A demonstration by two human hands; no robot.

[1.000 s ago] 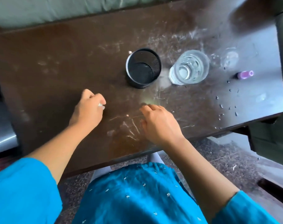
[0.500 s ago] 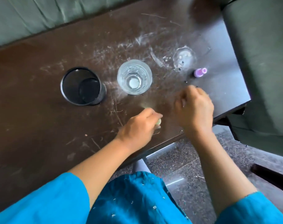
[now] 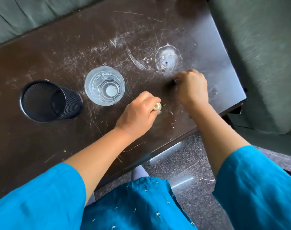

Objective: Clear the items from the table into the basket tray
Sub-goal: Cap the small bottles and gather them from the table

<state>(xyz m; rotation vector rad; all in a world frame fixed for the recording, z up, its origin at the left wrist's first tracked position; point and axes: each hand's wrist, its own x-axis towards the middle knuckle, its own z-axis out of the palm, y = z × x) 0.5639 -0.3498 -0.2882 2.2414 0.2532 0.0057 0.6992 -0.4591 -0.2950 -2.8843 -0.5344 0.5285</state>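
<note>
On the dark scratched table [image 3: 58, 52] stand a black mesh pen cup [image 3: 41, 100] at the left and an empty clear glass [image 3: 104, 86] beside it. My left hand [image 3: 138, 113] rests just right of the glass, fingers closed on a small cream round piece [image 3: 157, 106]. My right hand [image 3: 192, 87] is curled near the table's right end, over the spot where the small purple bottle lay. Only a dark end of the bottle [image 3: 174, 82] shows at my fingertips. No basket tray is in view.
Small crumbs [image 3: 172, 113] lie between my hands near the front edge. A round pale stain [image 3: 168, 58] marks the table behind my right hand. Green cushions [image 3: 261, 55] stand right of the table and along its far side. Speckled floor [image 3: 183, 163] lies below.
My right hand has moved forward onto the purple bottle and closed over it. My left hand has shifted right, still holding the cream piece. The view has swung further right.
</note>
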